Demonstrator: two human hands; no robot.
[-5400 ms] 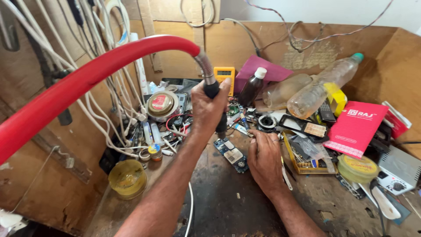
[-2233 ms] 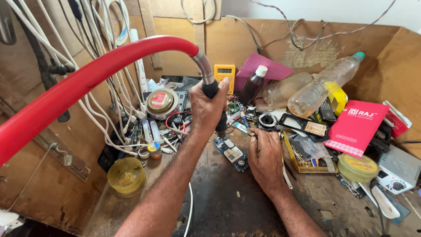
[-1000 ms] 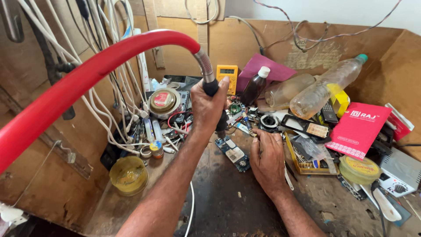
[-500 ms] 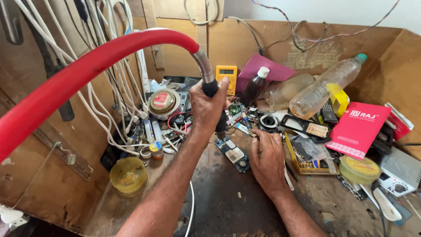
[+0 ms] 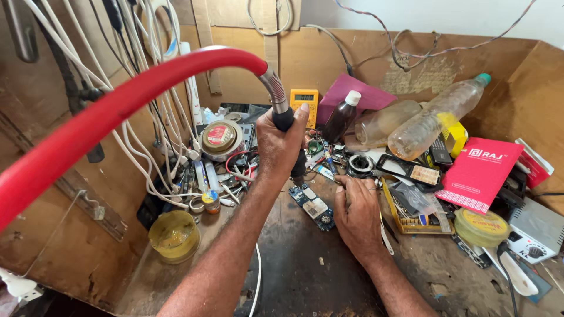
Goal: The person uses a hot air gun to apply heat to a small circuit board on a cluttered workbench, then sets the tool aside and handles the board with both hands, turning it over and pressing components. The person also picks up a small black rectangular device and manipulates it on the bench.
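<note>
1. A flat red packet (image 5: 479,173) with white print lies tilted at the right of the worktop (image 5: 305,276), just behind a round yellow tape roll (image 5: 482,226).
2. A magenta card folder (image 5: 355,97) leans against the brown back wall, behind a dark brown bottle (image 5: 341,117) with a white cap.
3. Two clear plastic bottles lie on their sides to the right of it; the longer bottle (image 5: 437,117) has a green cap and rests over a small yellow box (image 5: 452,132).
4. A yellow multimeter (image 5: 304,104) stands upright near the back, just right of the tool handle.
5. A round tin (image 5: 219,138) with a red label on its lid sits at the left among white cables, and a yellow tub (image 5: 173,235) stands at the front left.
6. The left hand (image 5: 281,147) is raised above the clutter, arm reaching forward from below, its fingers wrapped tight round the black handle of a hot-air tool (image 5: 285,120); a ribbed metal neck and a thick red hose (image 5: 117,111) arch away up and to the left.
7. The tool's nozzle points down, just behind a small blue circuit board (image 5: 314,206) lying on the dark worktop.
8. The right hand (image 5: 358,214) rests palm down beside that board, touching its right edge; its fingers are curled together, and I cannot tell whether they pinch anything.
</note>
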